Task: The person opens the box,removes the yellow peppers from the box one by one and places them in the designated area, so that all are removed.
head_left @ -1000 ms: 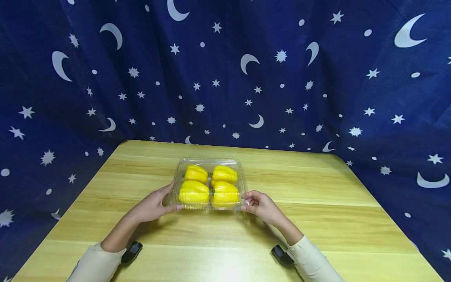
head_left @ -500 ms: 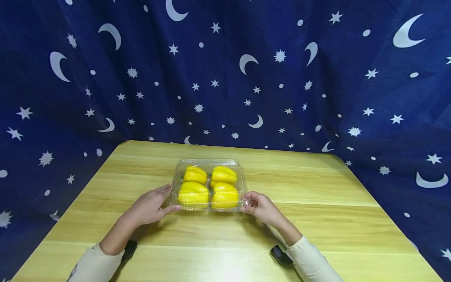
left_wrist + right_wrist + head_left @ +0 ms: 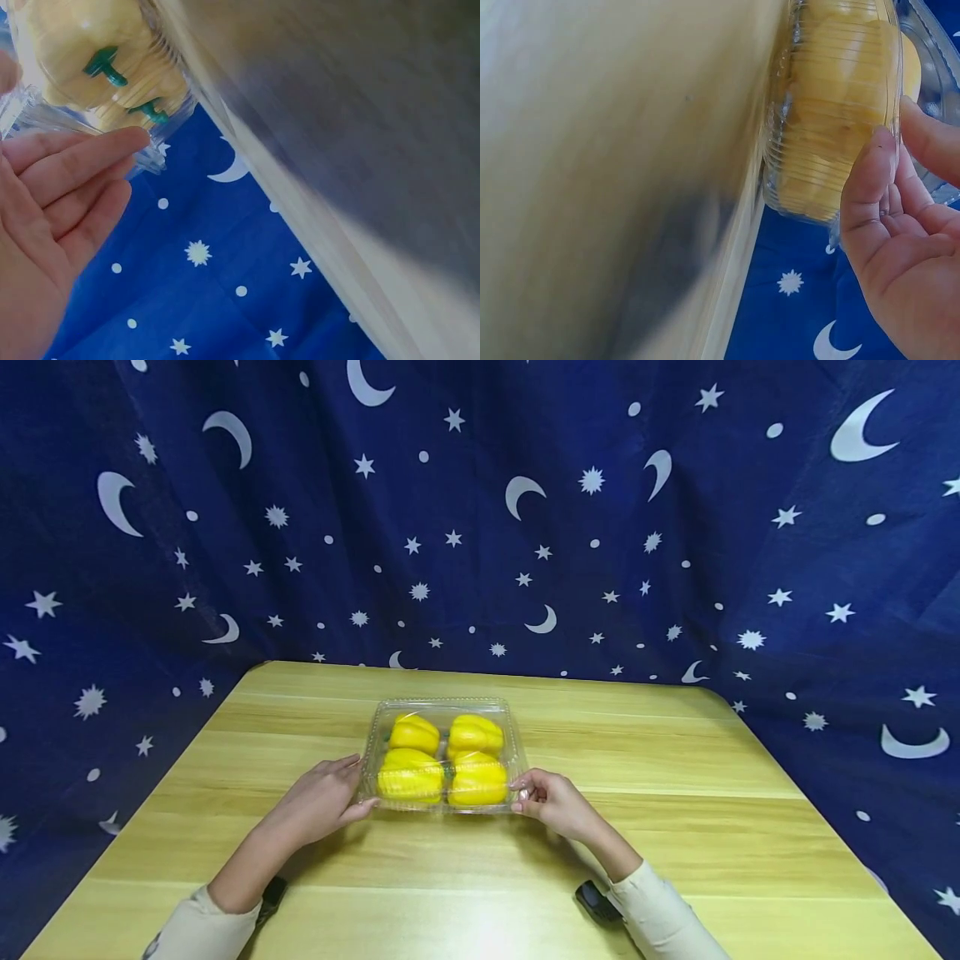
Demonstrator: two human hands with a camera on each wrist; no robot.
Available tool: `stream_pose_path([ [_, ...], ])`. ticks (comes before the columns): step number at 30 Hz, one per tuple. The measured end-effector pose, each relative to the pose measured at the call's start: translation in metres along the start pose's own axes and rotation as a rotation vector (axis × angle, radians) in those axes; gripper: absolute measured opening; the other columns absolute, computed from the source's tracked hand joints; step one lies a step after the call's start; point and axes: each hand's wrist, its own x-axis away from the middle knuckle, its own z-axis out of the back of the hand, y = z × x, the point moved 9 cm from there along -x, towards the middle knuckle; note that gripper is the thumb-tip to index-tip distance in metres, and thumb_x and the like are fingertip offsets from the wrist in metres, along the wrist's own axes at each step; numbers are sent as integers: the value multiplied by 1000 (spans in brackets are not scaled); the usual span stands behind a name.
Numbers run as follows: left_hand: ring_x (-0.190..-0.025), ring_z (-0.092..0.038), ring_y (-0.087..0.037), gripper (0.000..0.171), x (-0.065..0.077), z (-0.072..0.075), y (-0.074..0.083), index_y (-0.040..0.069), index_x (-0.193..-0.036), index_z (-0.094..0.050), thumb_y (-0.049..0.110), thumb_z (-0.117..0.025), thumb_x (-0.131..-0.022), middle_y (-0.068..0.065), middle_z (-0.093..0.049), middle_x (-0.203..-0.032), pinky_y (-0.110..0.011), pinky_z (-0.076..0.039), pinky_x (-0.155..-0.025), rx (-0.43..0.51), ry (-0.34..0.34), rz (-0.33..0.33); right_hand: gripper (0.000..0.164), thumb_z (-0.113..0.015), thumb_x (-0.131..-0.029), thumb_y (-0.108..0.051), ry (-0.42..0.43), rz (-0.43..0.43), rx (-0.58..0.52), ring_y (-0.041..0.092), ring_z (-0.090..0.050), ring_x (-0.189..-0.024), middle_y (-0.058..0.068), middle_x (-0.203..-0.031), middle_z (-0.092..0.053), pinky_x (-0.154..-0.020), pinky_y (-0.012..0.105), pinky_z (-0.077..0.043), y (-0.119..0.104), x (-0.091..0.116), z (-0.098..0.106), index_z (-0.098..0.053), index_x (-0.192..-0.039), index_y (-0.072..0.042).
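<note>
A clear plastic clamshell container (image 3: 444, 812) sits on the wooden table with several yellow bell peppers (image 3: 409, 774) inside. Green stems (image 3: 105, 66) show through its ribbed wall in the left wrist view. My left hand (image 3: 318, 800) is at the container's left side, its fingers fairly straight along the wall and its thumb by the front left corner. At the front right corner, my right hand (image 3: 557, 803) pinches the rim between thumb and curled index finger. In the right wrist view the clear lid (image 3: 932, 82) lies beyond that rim, past the thumb.
The light wooden table (image 3: 675, 810) extends around the container on all sides. A dark blue curtain (image 3: 480, 510) with white moons and stars hangs behind and beside it. Black wrist devices (image 3: 597, 902) sit under both forearms, close to the tabletop.
My left hand has shifted slightly left, and its thumb has drawn back from the container's front edge to the corner. The right hand keeps its pinch. The view has turned a little.
</note>
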Motion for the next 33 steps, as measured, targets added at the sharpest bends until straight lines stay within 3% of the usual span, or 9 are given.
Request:
stream_pose_path([
  [4, -94, -64, -31, 50, -1, 4, 3, -8, -105, -63, 34, -65, -79, -20, -67, -100, -41, -50, -81, -66, 56, -38, 20, -65, -81, -5, -7, -5, -5, 7, -49, -65, 10, -78, -59, -58, 19, -43, 0, 0, -1, -59, -98, 5],
  [11, -94, -64, -30, 43, 0, 10, 13, -10, -100, -65, 29, -64, -82, -20, -68, -99, -42, -50, -81, -121, 21, -29, 22, -64, -81, -4, -20, 2, -14, 7, -49, -65, 11, -78, -59, -57, 19, -43, -1, -1, -1, -59, -100, 7],
  [16, -95, -64, -28, 37, 2, 14, 23, -10, -97, -66, 25, -65, -83, -19, -68, -96, -39, -49, -81, -178, 29, -84, 22, -64, -81, -3, -51, 13, -5, 6, -48, -62, 8, -74, -57, -55, 19, -44, -1, 1, -3, -58, -100, 7],
  [18, -91, -65, -26, 34, 2, 16, 25, -7, -92, -68, 25, -66, -82, -16, -69, -92, -37, -50, -79, -229, 78, -124, 21, -62, -82, -3, -66, 15, -2, 6, -49, -61, 8, -73, -57, -55, 22, -45, -1, 2, -4, -58, -100, 7],
  [20, -85, -67, -24, 30, 2, 20, 24, -4, -85, -69, 25, -63, -82, -13, -70, -87, -36, -50, -76, -257, 169, -153, 20, -59, -85, -3, -77, 19, -3, 7, -50, -60, 7, -73, -57, -55, 26, -47, -1, 3, -4, -58, -101, 8],
  [24, -76, -67, -24, 48, 4, 26, 20, -1, -76, -69, 31, -37, -94, -10, -71, -78, -40, -51, -76, -270, 349, -181, 18, -54, -88, -2, -94, 17, -11, 9, -51, -60, 7, -72, -55, -56, 30, -49, -2, 3, -5, -57, -102, 8],
  [27, -82, -67, -28, 69, 4, 27, 17, -6, -88, -67, 37, -15, -99, -15, -70, -87, -44, -50, -79, -253, 385, -162, 17, -54, -88, -2, -104, 9, -26, 9, -50, -59, 7, -71, -55, -54, 28, -48, -2, 4, -6, -56, -102, 9],
  [30, -90, -65, -30, 71, 4, 25, 15, -13, -113, -55, 41, -11, -99, -22, -64, -107, -44, -50, -79, -218, 353, -142, 18, -54, -89, -3, -112, 6, -29, 9, -49, -59, 7, -71, -54, -53, 25, -46, -3, 4, -7, -56, -102, 9],
  [33, -92, -64, -31, 65, 3, 24, 18, -12, -122, -47, 38, -12, -99, -26, -57, -118, -40, -52, -75, -154, 335, -168, 17, -54, -88, -3, -108, 7, -14, 7, -48, -59, 6, -71, -54, -53, 22, -45, -4, 4, -6, -56, -102, 8],
])
